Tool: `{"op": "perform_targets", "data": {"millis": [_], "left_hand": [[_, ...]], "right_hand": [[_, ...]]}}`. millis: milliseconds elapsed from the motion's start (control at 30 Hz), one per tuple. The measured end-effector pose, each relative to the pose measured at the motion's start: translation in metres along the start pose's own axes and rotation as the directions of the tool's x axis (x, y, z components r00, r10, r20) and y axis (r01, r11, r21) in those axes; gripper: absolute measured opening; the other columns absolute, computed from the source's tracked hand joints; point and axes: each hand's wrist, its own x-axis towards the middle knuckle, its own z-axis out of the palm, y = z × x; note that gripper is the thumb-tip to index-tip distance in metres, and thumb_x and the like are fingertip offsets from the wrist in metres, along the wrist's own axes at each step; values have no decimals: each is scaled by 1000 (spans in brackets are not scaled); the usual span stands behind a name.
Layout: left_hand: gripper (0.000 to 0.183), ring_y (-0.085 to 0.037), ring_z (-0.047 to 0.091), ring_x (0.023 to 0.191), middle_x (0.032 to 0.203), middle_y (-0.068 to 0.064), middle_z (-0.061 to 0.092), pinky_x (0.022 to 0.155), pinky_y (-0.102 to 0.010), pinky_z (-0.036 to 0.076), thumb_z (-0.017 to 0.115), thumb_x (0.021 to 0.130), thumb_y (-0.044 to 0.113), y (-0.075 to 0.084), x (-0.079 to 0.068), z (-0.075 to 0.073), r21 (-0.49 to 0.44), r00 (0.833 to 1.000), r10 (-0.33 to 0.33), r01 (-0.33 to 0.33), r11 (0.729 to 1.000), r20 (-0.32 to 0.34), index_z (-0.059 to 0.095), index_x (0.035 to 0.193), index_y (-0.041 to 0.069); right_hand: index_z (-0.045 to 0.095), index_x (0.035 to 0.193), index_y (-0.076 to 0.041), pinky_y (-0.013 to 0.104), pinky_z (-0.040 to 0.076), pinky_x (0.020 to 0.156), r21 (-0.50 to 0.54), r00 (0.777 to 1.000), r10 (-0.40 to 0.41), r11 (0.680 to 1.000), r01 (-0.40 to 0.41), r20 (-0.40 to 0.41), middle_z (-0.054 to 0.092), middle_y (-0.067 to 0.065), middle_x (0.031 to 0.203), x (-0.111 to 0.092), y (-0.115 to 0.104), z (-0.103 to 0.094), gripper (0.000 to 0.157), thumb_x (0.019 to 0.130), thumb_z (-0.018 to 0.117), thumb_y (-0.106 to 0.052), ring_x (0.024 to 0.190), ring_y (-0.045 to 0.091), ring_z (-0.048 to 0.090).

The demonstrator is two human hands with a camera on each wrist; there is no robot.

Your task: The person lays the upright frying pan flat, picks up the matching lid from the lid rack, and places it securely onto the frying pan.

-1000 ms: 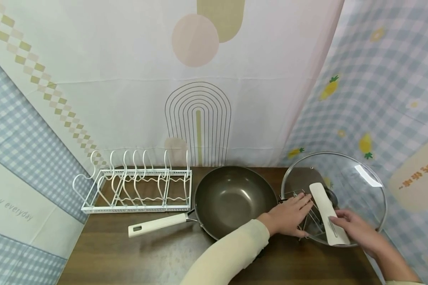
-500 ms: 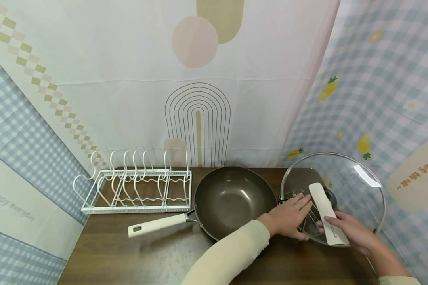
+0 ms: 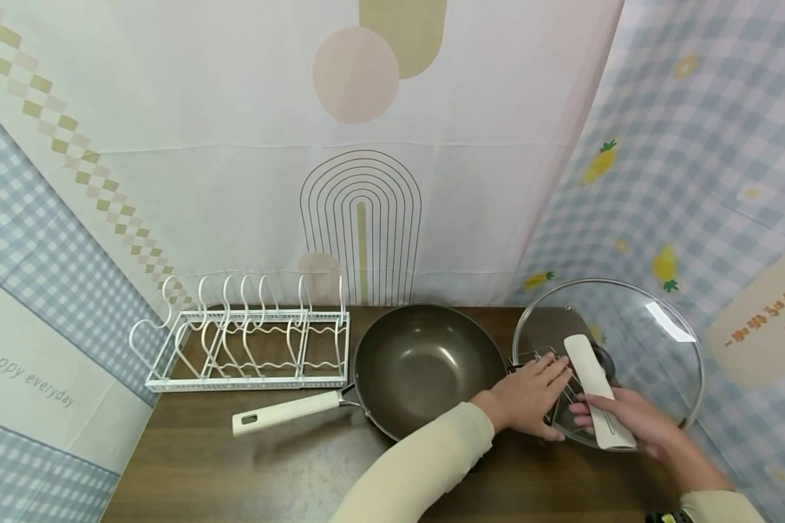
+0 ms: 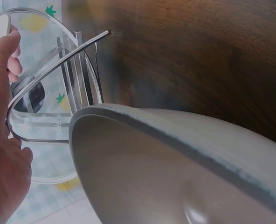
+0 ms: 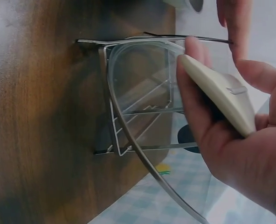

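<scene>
Large and clear, a round glass lid [image 3: 654,363] with a metal rim leans at the right of the table. My right hand [image 3: 641,421] grips its long cream handle [image 3: 587,367], thumb on the outer face and fingers behind it, as the right wrist view shows. My left hand [image 3: 530,396] rests on a metal wire rack [image 4: 82,74] with straight fingers, its thumb pointing toward the front. Part of the rack is hidden under that hand. The left forearm passes over the near edge of a dark wok [image 3: 425,356].
The wok's cream handle [image 3: 288,412] points left over the brown table [image 3: 268,479]. A white wire pan rack [image 3: 248,381] with upright loops stands at the back left. Patterned cloth [image 3: 471,218] hangs behind and along both sides.
My right hand has slid its fingers behind the lid handle and closed round it; before, it touched the handle's side. The left hand stays on the wire rack. The lid has barely moved.
</scene>
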Motion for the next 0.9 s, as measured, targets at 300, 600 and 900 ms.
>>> {"op": "perform_targets", "data": {"millis": [300,600,900], "left_hand": [[110,-21,0,152,164,-2,-8,123,-27,14,34,77,87,-2,-1,-2,-5,1000,1,-1,1000,6,-2,155,18],[110,-22,2,152,164,-3,-5,122,-27,18,38,78,85,-1,-3,-3,-28,1000,2,-3,1000,-7,0,155,16],[110,-22,2,152,164,-3,-5,122,-25,13,37,78,85,1,-2,-1,-28,1000,-1,1,1000,-9,0,155,17]], "right_hand": [[55,106,3,41,60,70,-104,976,-8,994,-15,-218,69,-1,81,12,8,10,31,99,55,-27,71,16,71],[55,103,4,41,60,64,-182,961,-24,983,-27,-274,66,0,79,10,6,16,31,100,52,-27,65,15,68],[54,106,2,40,60,67,-115,957,-20,993,-14,-289,72,5,80,9,8,18,29,99,54,-27,68,17,71]]}}
